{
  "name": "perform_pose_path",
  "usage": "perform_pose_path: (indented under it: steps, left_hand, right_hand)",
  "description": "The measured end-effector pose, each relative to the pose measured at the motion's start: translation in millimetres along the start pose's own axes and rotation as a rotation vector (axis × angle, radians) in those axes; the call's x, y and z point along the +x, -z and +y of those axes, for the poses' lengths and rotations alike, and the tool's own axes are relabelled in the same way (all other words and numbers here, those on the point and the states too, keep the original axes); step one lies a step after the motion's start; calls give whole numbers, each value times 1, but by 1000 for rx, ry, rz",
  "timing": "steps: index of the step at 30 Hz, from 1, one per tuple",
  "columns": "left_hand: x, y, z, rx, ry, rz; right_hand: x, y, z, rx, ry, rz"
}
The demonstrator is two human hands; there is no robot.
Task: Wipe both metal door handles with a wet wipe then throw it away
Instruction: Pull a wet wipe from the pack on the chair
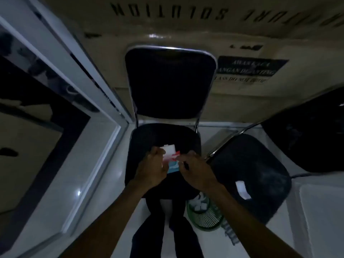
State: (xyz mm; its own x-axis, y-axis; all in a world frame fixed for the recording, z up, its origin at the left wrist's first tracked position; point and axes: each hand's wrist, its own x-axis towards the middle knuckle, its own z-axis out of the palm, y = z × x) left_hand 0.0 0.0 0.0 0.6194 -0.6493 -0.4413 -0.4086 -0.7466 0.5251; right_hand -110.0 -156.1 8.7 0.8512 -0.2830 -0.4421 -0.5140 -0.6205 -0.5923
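A red, white and blue wet wipe pack (172,162) lies on the dark seat of a chair (149,135) straight ahead. My left hand (151,168) grips the pack's left side. At the pack's right edge, my right hand (197,172) pinches its top with the fingertips. Something white (168,148) sticks up at the far end of the pack, either a flap or a wipe. The scene is dim. No door handle is visible.
A green slatted waste basket (206,218) with white crumpled wipes stands on the floor below the chair, to the right. A second dark chair (260,164) on the right carries a white piece (242,189). A glass door frame (83,81) runs along the left.
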Motion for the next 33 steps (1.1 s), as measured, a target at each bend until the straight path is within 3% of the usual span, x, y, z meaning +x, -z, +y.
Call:
perform_pose_path:
  steps: [4, 7, 12, 17, 26, 33]
  left_hand:
    - [21, -73, -29, 19, 126, 21]
    - [41, -120, -47, 38, 155, 131]
    - [71, -160, -59, 127, 191, 303]
    - [84, -172, -62, 153, 223, 358]
    - [71, -173, -79, -375, 467, 460]
    - [71, -184, -102, -441, 449, 445]
  right_hand:
    - [30, -48, 43, -16, -47, -78]
    - [48, -81, 69, 8, -26, -53]
    - [68, -112, 96, 35, 63, -26]
    - [85, -126, 113, 12, 61, 21]
    - [102, -126, 106, -85, 96, 54]
    - [116, -144, 88, -258, 139, 9]
